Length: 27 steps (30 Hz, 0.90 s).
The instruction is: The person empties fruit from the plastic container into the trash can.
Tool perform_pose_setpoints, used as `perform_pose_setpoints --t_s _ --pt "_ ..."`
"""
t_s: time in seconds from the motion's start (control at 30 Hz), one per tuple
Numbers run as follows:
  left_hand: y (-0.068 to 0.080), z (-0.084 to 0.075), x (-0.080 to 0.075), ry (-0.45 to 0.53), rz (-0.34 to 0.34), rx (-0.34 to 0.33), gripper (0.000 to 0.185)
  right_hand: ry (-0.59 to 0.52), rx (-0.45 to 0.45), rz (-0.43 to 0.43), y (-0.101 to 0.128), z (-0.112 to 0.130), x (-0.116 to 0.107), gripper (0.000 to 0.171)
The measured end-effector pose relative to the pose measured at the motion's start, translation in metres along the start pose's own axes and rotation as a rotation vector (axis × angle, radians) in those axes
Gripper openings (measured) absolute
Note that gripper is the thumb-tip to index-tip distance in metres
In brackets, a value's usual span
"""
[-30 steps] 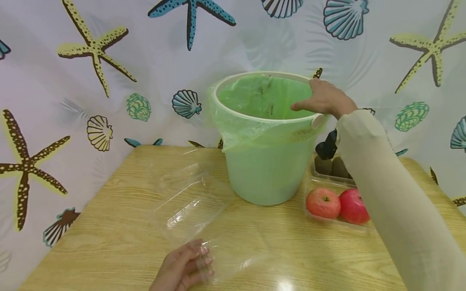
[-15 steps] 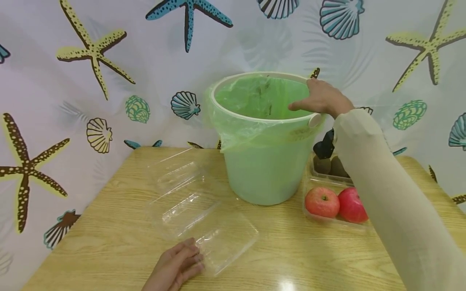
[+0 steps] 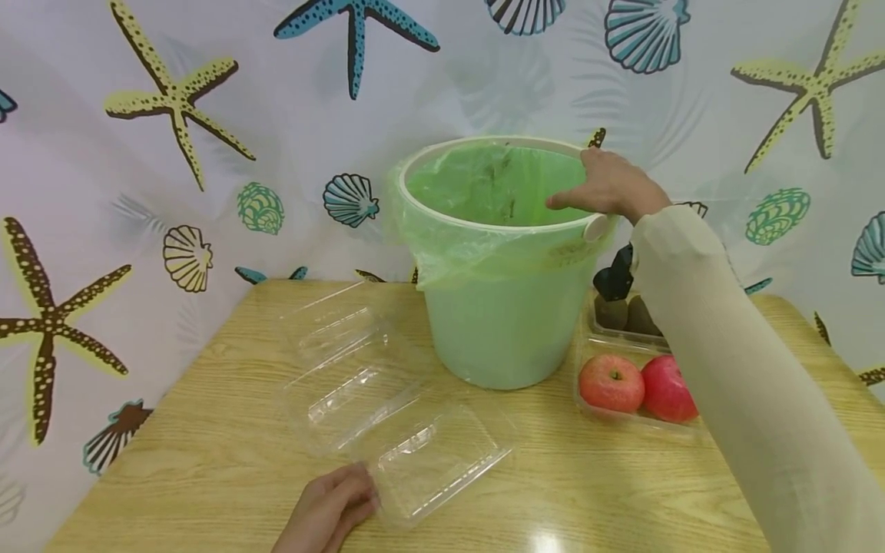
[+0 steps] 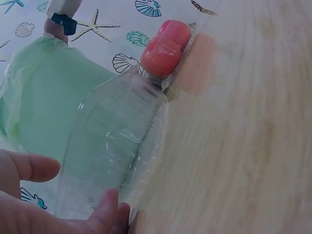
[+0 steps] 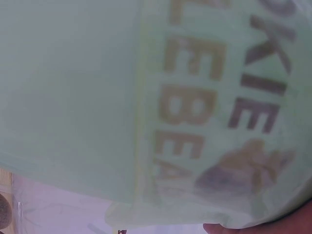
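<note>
A clear plastic tray (image 3: 442,461) lies on the wooden table near the front. My left hand (image 3: 330,503) is at its left end; in the left wrist view the fingertips (image 4: 109,207) touch or nearly touch the tray's end and the thumb stands apart. A pale green bucket (image 3: 505,315) stands behind, lined with a thin green bag (image 3: 477,203) folded over its rim. My right hand (image 3: 611,184) rests on the bucket's right rim, thumb stretched over the opening. Printed letters and the bucket's side fill the right wrist view.
Two more clear trays (image 3: 339,326) lie left of the bucket, overlapping. Right of it, a clear tray holds red apples (image 3: 611,384), and dark round fruit (image 3: 625,315) sits behind, partly hidden by my right sleeve (image 3: 726,346). A shell-patterned cloth (image 3: 276,115) hangs at the back.
The front tray has gone from tilted to lying on the table, turning slightly. My left hand has eased off its end with the fingers drawn in. My right hand stays on the rim.
</note>
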<state>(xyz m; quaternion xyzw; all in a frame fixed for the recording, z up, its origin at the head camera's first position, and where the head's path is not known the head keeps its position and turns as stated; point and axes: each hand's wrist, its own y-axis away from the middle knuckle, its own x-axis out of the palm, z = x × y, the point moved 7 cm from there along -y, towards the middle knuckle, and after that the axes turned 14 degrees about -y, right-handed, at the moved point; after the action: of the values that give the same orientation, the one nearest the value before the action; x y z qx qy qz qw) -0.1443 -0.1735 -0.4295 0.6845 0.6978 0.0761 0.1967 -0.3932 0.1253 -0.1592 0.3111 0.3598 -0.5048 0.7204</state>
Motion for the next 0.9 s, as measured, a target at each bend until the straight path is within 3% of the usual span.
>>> perform_pose_setpoints --t_s 0.1,0.23,0.37,0.67,0.77,0.9 --pt "0.005 -0.001 -0.002 -0.039 0.024 -0.011 0.051 0.004 0.001 0.006 -0.001 0.001 0.002 0.097" --pt "0.012 -0.009 -0.003 -0.109 0.155 0.004 0.06 -0.003 0.005 0.005 -0.001 0.001 0.002 0.097" --pt "0.016 -0.021 -0.011 -0.174 0.219 0.029 0.059 -0.011 0.006 0.0 -0.001 0.0 0.001 0.097" --pt "0.023 -0.05 -0.036 -0.408 0.129 0.052 0.056 -0.005 0.01 -0.001 0.0 -0.001 0.001 0.097" --pt "0.022 -0.065 -0.046 -0.447 0.083 0.05 0.05 -0.003 0.005 0.002 0.0 0.0 0.001 0.097" --pt "0.013 -0.087 -0.058 -0.434 0.061 0.114 0.048 -0.003 0.004 -0.002 -0.001 0.001 0.001 0.097"
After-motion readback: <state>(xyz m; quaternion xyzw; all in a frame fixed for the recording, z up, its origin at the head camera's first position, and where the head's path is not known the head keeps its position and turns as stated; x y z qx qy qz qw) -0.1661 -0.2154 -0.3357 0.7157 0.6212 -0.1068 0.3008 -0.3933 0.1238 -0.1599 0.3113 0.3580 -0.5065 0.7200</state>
